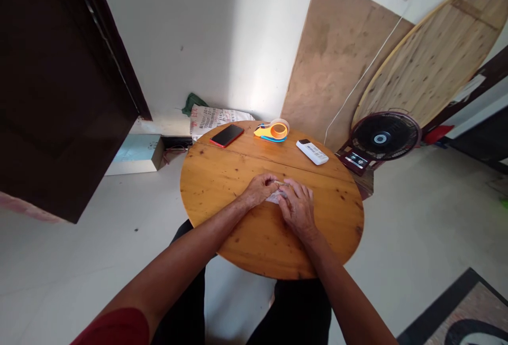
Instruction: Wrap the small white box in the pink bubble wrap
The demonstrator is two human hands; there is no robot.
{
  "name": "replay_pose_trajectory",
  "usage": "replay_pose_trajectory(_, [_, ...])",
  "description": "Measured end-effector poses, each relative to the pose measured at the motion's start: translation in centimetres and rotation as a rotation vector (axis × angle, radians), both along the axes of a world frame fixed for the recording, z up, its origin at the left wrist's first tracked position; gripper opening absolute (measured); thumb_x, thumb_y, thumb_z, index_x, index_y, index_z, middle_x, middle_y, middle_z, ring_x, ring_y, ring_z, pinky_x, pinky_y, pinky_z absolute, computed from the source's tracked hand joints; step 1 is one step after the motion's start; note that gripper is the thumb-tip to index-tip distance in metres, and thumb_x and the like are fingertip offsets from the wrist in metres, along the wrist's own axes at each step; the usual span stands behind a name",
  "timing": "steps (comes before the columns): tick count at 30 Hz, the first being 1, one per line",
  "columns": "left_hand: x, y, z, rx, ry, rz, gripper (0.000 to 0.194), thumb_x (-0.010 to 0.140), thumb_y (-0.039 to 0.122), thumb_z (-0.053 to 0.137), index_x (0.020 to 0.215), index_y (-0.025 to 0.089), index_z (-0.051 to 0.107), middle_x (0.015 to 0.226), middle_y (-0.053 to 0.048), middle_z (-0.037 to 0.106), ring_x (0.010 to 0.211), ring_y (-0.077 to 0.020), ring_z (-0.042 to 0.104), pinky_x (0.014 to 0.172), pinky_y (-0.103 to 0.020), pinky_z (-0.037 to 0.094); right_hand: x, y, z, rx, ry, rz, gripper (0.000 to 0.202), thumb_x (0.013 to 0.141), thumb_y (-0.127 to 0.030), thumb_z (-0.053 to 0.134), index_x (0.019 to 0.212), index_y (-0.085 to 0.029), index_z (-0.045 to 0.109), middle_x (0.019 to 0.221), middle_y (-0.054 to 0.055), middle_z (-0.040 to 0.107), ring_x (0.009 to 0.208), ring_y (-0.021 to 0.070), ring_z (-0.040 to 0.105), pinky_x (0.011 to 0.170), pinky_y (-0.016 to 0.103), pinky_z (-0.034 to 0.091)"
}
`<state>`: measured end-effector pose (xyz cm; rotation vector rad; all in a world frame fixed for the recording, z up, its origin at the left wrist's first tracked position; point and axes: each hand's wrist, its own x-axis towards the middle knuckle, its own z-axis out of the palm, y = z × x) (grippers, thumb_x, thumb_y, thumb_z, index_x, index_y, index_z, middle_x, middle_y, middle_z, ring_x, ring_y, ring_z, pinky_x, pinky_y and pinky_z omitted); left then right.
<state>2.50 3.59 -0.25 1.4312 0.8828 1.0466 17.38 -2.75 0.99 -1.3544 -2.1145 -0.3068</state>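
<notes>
Both hands meet over the middle of a round wooden table (pixel 222 197). Between them lies a small, pale, crinkled piece that looks like clear plastic or thin paper (pixel 273 197); its exact kind is too small to tell. My left hand (pixel 260 190) pinches its far left edge with thumb and fingertips. Bent over its right side is my right hand (pixel 298 205), the fingers curled and the tips touching the piece. Part of it is hidden under the fingers.
Along the table's far side lie a red-edged phone (pixel 227 135), an orange and blue tape dispenser (pixel 273 130) and a white remote-like device (pixel 313 152). A fan (pixel 384 136) stands beyond the right edge. A board (pixel 337 48) leans on the wall, and a dark door (pixel 59 80) is at left.
</notes>
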Motion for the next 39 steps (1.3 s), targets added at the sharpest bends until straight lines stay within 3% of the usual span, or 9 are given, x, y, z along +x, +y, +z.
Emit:
replay_pose_trajectory(9, [-0.6,-0.2,0.7,-0.13,-0.061,-0.024,0.02,0.07,0.017,0.061,0.089,0.012,0.064,0.073,0.001,0.062,0.06,-0.0083,0.052,0.056,-0.019,0.041,0.2,-0.3,0.0,-0.012,0.103,-0.03,0.038,0.086,-0.031,0.052,0.122,-0.019,0.051,0.132,0.013,0.052,0.114,0.0266,0.05,0.094,0.041,0.036])
replay_pose_trajectory(14, [-0.7,-0.1,0.7,-0.137,-0.088,-0.056,0.022,0.069,0.021,0.065,0.089,0.013,0.066,0.072,0.001,0.064,0.059,-0.0086,0.053,0.057,-0.02,0.042,0.4,-0.2,-0.1,-0.01,-0.002,-0.039,0.03,0.088,-0.03,0.051,0.115,-0.023,0.061,0.136,0.01,0.049,0.112,0.0259,0.051,0.092,0.041,0.037])
replay_pose_trajectory(22, [-0.7,-0.2,0.8,-0.111,-0.05,-0.019,0.023,0.07,0.015,0.062,0.093,0.012,0.066,0.075,0.0,0.064,0.062,-0.008,0.053,0.059,-0.019,0.043,0.4,-0.1,-0.3,0.018,-0.001,-0.038,0.028,0.088,-0.029,0.051,0.113,-0.022,0.063,0.132,0.01,0.053,0.108,0.0251,0.053,0.09,0.041,0.039])
replay_pose_trajectory(30, [-1.0,-0.2,0.7,0.21,0.11,0.122,0.028,0.071,0.008,0.056,0.094,0.015,0.07,0.092,-0.003,0.064,0.08,-0.0128,0.056,0.073,-0.023,0.046,0.5,0.1,-0.4,0.022,0.031,-0.032,0.024,0.088,-0.029,0.052,0.108,-0.023,0.064,0.131,0.01,0.054,0.107,0.0247,0.054,0.09,0.04,0.039])
replay_pose_trajectory(35, [-1.1,0.0,0.4,0.495,0.24,0.094,0.028,0.074,0.007,0.052,0.089,0.018,0.073,0.099,-0.007,0.063,0.099,-0.0185,0.055,0.093,-0.031,0.043,0.5,0.1,-0.3,0.018,0.032,-0.024,0.022,0.088,-0.03,0.052,0.106,-0.023,0.064,0.131,0.01,0.054,0.109,0.0246,0.054,0.09,0.039,0.038])
replay_pose_trajectory(39, [-1.0,-0.2,0.5,0.601,0.357,0.1,0.026,0.08,0.014,0.049,0.088,0.018,0.074,0.103,-0.009,0.061,0.102,-0.0206,0.054,0.098,-0.036,0.04,0.3,0.0,-0.2,-0.003,0.048,-0.026,0.023,0.089,-0.03,0.051,0.107,-0.022,0.062,0.13,0.011,0.054,0.11,0.0244,0.054,0.091,0.039,0.037])
